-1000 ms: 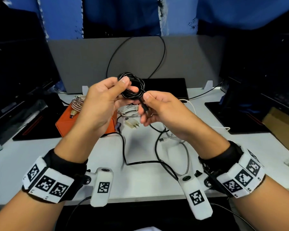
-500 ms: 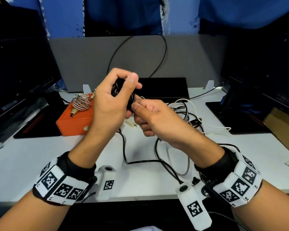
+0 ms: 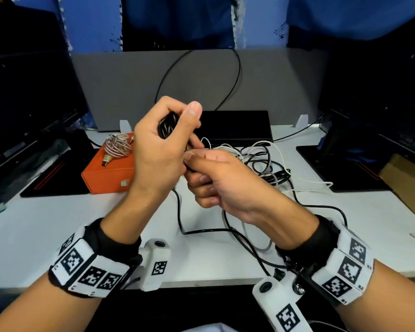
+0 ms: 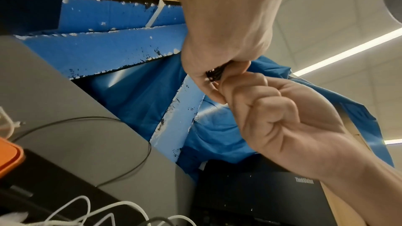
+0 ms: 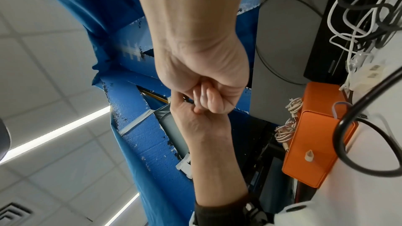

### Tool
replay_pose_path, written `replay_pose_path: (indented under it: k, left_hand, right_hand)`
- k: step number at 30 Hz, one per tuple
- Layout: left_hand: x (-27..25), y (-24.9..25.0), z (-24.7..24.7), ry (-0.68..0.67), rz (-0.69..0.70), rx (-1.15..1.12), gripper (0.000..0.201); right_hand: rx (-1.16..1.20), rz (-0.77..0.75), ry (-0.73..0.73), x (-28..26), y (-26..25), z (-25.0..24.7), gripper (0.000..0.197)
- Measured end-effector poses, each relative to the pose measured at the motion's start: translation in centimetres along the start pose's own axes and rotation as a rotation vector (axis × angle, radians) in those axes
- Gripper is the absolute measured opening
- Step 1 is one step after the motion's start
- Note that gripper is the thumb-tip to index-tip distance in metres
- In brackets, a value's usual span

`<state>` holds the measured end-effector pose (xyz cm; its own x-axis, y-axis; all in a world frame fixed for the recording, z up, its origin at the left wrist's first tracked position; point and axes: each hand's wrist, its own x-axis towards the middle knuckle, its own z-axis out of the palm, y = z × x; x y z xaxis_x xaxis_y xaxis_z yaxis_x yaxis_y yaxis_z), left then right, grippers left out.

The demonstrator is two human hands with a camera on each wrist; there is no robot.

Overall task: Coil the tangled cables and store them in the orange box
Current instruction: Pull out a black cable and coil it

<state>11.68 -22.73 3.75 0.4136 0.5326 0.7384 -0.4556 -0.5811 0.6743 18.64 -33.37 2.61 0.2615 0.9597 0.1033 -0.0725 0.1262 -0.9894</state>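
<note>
Nearest us, our right hand [image 3: 216, 178] is curled into a narrow pinch on a short black stretch of cable just below the coil; which part of the cable it is, we cannot tell. Touching it from above, our left hand [image 3: 163, 149] wraps its fingers and thumb round the small coil of thin black cable [image 3: 167, 125], held in the air above the white desk [image 3: 46, 231].

We judge the last turns are being secured, and that is where things could go wrong. If the left grip loosens while the right hand pulls, the springy loops could burst open. A loose black cable lying on the desk [image 3: 201, 232] runs under our wrists and could snag.

Beyond our hands and to the right of the coil, the tangle of white and black cables [image 3: 261, 159] is not yet sorted. To the coil's left sits the flat orange box [image 3: 106, 178], apparently closed, with a coiled striped braided cable [image 3: 118, 146] on its lid; that one could slide off when the lid is lifted.
</note>
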Motion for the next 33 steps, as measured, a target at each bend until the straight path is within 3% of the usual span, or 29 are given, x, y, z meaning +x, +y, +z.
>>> replay_pose_path:
  k: [4, 9, 12, 14, 16, 20, 25, 30, 33]
  left_hand:
    - [0.5, -0.5, -0.4, 0.119, -0.058, 0.022, 0.037]
    - [0.7, -0.6, -0.2, 0.207, -0.354, -0.252, 0.045]
    - [1.5, -0.6, -0.7, 0.011, -0.467, -0.190, 0.045]
    - [2.6, -0.7, -2.3, -0.191, -0.462, -0.028, 0.039]
    - [3.5, -0.6, -4.0, -0.285, -0.433, 0.140, 0.031]
    - [3.6, -0.3, -4.6, -0.355, -0.450, 0.099, 0.026]
    - [4.6, -1.2, -4.7, -0.306, -0.456, 0.073, 0.017]
    - [8.5, -4.8, -7.8, -0.293, -0.545, 0.275, 0.016]
    - [11.7, -8.7, -9.6, -0.334, -0.672, 0.384, 0.026]
  right_hand:
    - [-0.111, -0.021, 0.015, -0.1, 0.2, 0.4, 0.038]
    - [-0.158, -0.033, 0.021, 0.0, 0.5, 0.9, 0.036]
    - [-0.252, -0.062, 0.094, 0.5, 0.6, 0.0, 0.037]
    - [-0.437, -0.148, 0.200, 1.1, 0.5, -1.2, 0.038]
    - [-0.662, -0.227, 0.300, 1.5, 0.2, -2.5, 0.037]
    - [-0.872, -0.223, 0.307, 1.9, 0.2, -3.8, 0.034]
    - [-0.777, -0.154, 0.163, 1.8, 0.2, -4.1, 0.035]
    - [-0.853, -0.039, 0.121, 1.5, -0.4, -5.5, 0.029]
    - [-0.975, 0.002, 0.078, 1.2, -0.9, -6.1, 0.025]
